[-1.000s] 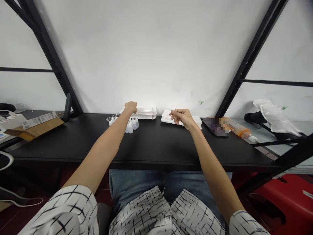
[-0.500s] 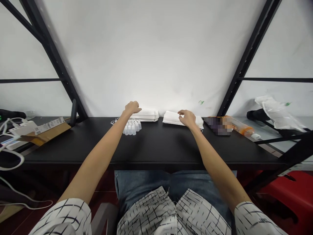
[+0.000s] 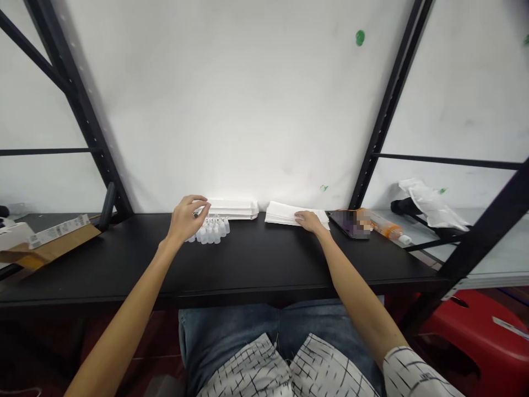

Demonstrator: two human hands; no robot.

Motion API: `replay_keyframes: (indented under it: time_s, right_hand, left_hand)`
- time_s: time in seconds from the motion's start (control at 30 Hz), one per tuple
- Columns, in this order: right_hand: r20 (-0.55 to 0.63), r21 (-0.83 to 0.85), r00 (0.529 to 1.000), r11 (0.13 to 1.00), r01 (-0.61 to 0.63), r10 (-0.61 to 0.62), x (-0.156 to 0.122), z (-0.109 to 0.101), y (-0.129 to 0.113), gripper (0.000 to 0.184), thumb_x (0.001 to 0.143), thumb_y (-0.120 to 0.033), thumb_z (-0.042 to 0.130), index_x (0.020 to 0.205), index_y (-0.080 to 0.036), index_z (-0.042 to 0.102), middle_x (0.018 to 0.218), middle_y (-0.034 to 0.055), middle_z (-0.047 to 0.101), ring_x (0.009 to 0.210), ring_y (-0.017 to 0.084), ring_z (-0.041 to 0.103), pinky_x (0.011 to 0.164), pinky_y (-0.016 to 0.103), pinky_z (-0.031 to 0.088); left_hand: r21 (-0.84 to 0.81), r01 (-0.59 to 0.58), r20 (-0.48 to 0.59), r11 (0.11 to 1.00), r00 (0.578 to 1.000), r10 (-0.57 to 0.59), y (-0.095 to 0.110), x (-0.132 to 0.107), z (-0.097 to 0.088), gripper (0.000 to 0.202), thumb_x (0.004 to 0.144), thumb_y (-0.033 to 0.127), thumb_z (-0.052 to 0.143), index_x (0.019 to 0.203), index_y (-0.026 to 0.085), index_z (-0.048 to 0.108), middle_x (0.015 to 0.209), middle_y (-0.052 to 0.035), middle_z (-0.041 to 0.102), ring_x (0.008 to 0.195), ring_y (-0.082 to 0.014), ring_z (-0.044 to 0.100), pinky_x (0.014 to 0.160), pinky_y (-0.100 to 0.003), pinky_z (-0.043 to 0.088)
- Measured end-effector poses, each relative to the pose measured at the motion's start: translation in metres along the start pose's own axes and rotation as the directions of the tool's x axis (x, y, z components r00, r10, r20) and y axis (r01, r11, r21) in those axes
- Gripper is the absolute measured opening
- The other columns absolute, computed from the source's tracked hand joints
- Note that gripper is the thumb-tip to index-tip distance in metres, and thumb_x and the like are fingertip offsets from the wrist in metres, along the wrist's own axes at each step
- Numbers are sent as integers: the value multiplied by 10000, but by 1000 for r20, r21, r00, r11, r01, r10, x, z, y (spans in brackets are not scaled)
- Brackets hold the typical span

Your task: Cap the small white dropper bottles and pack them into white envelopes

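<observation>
**Two hands busy at the black desk**

The left hand (image 3: 185, 218) is pinching thumb and forefinger together on a tiny dark-tipped piece (image 3: 195, 214), too small to identify. A cluster of small white plastic bottles (image 3: 211, 231) is sitting at its four o'clock. The right hand (image 3: 308, 220) is lying flat, fingers unclenched, on a stack of white paper sheets (image 3: 285, 212) reaching toward its ten o'clock on the black tabletop (image 3: 256, 264).

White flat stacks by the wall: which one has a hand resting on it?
The white flat stack beside the dark flat device: the right hand lies on it. The other stack sits behind the small white bottles.
</observation>
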State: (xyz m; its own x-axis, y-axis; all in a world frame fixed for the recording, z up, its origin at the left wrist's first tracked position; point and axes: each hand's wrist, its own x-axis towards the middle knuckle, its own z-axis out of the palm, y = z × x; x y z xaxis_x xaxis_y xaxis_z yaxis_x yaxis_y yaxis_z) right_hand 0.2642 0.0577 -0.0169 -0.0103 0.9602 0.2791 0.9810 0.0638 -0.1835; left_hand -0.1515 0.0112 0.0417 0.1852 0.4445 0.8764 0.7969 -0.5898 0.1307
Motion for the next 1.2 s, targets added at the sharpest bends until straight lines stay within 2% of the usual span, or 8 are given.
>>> replay_keyframes:
  time_s: [0.1, 0.2, 0.4, 0.63, 0.9, 0.97, 1.07, 1.2]
  right_hand:
    - [-3, -56, 1000, 998, 4, -4, 0, 0, -1, 379, 929, -219, 531, 1295, -175, 621, 1335, 85, 620, 1236, 229, 559, 1017, 287, 391]
    - [-7, -106, 1000, 994, 11, -12, -2, -1, -4, 372, 964, -236, 473, 1305, -172, 608, 1313, 99, 632, 1208, 230, 574, 989, 286, 398]
    - [-56, -197, 998, 980, -19, 8, -7, 1, -16, 346, 980, -172, 373, 1223, -130, 616, 1179, 165, 668, 1101, 264, 614, 885, 313, 425]
    - [-141, -255, 990, 965, -67, 32, -3, 9, -24, 331, 916, -59, 380, 1151, -95, 610, 1106, 208, 658, 993, 282, 634, 786, 326, 424]
    - [-226, -272, 973, 962, -17, -46, 0, -1, -23, 355, 876, -2, 359, 1076, -77, 642, 1032, 209, 668, 947, 279, 601, 762, 326, 357]
    - [-287, -264, 953, 964, 16, -94, -1, -9, -31, 350, 884, -21, 351, 1058, -88, 647, 1035, 194, 673, 930, 271, 589, 754, 323, 341]
    - [-429, -230, 877, 965, 125, -216, -10, -18, -51, 307, 878, -72, 384, 979, -132, 667, 995, 145, 691, 841, 242, 579, 699, 310, 321]
    - [-475, -230, 790, 922, 313, -387, -31, -24, -88, 199, 836, -159, 461, 797, -163, 656, 824, 102, 673, 731, 214, 549, 634, 301, 296]
  left_hand:
    - [-55, 0, -14, 998, 1000, -1, 7, -8, 20, 259, 909, 334, 493, 814, 211, 701, 980, -74, 708, 951, -225, 645, 834, -359, 513]
    - [-92, -31, 2, 995, 999, 32, 17, -7, 30, 276, 919, 343, 483, 809, 211, 699, 993, -76, 705, 957, -221, 642, 843, -358, 510]
    - [-107, -20, 5, 994, 1000, 21, 32, -11, 31, 271, 917, 341, 483, 806, 220, 699, 994, -77, 703, 985, -224, 630, 881, -372, 502]
    - [-88, -38, 39, 995, 998, 41, 26, -28, 35, 270, 919, 318, 478, 820, 215, 708, 970, -80, 702, 938, -228, 634, 847, -372, 503]
    - [82, -90, 52, 993, 995, 86, 30, -31, 40, 230, 902, 259, 495, 790, 219, 692, 910, -79, 709, 939, -249, 635, 836, -407, 461]
    - [91, -103, 74, 991, 993, 96, 32, -33, 41, 234, 904, 252, 492, 776, 223, 685, 912, -74, 712, 931, -244, 636, 840, -405, 451]
    - [102, -71, 56, 992, 996, 66, 34, -35, 40, 244, 914, 266, 483, 776, 226, 679, 903, -69, 711, 931, -242, 634, 839, -398, 440]
    - [95, 11, -37, 995, 999, -8, 34, -34, 37, 253, 924, 293, 472, 792, 217, 675, 886, -69, 706, 913, -238, 632, 821, -384, 439]
